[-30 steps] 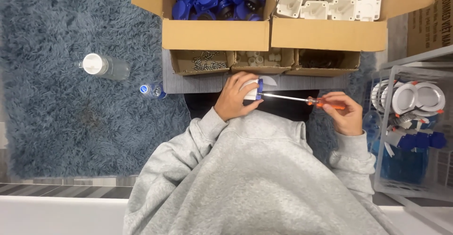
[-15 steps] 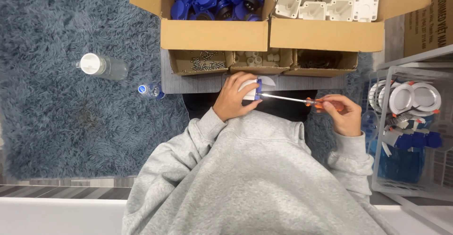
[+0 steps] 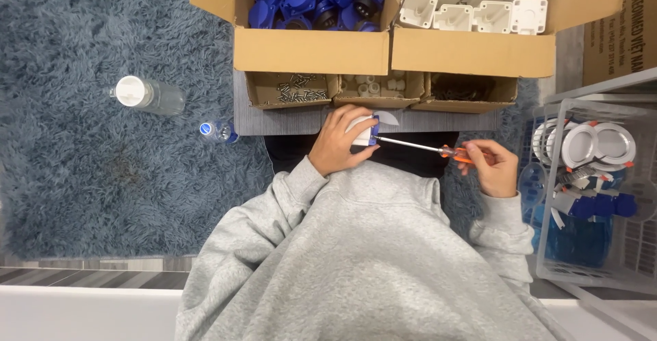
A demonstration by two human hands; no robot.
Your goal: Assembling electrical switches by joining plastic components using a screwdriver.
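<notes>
My left hand (image 3: 340, 148) grips a small white and blue plastic part (image 3: 365, 131) just above my lap. My right hand (image 3: 493, 167) holds an orange-handled screwdriver (image 3: 419, 147) that lies level, its metal tip touching the right side of that part. Grey sweatshirt sleeves cover both arms. Most of the part is hidden under my left fingers.
A cardboard box of blue plastic parts (image 3: 311, 2) and one of white housings (image 3: 475, 2) stand ahead. Small trays of screws (image 3: 291, 89), white bits (image 3: 378, 86) and dark bits (image 3: 462, 89) sit below them. A wire basket (image 3: 595, 190) stands right; two bottles (image 3: 147, 94) lie on the shaggy rug at left.
Both hands stay in nearly the same place; the screwdriver remains against the part, with only a slight shift of my right hand.
</notes>
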